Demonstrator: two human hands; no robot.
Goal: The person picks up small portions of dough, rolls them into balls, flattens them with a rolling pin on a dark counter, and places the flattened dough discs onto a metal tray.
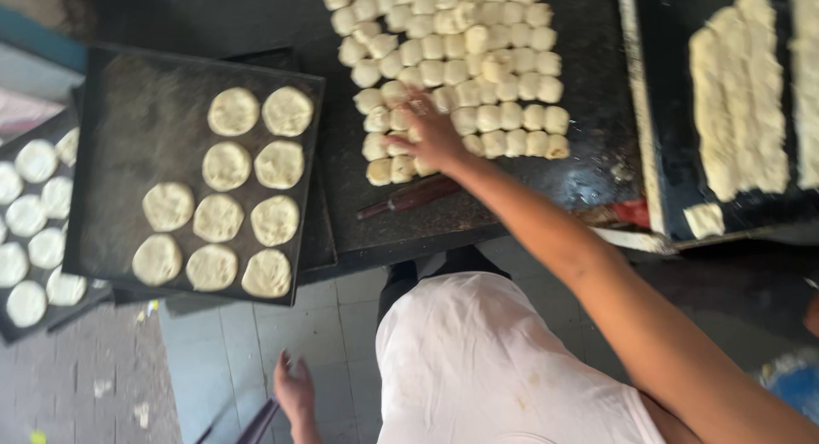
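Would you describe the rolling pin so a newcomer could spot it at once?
Find the dark worktop covered with small dough balls. At its near edge, just below the right hand, lies the rolling pin: the only long, reddish-brown wooden stick among pale round pieces.

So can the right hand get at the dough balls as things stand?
Probably yes: the right hand already rests on the near edge of the dough balls, with nothing between them.

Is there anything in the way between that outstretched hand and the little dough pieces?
Nothing visible. The right hand already rests on the near corner of the small dough pieces on the dark table. The rolling pin lies nearer the person, under the wrist, not between them. The left hand hangs low over the floor.
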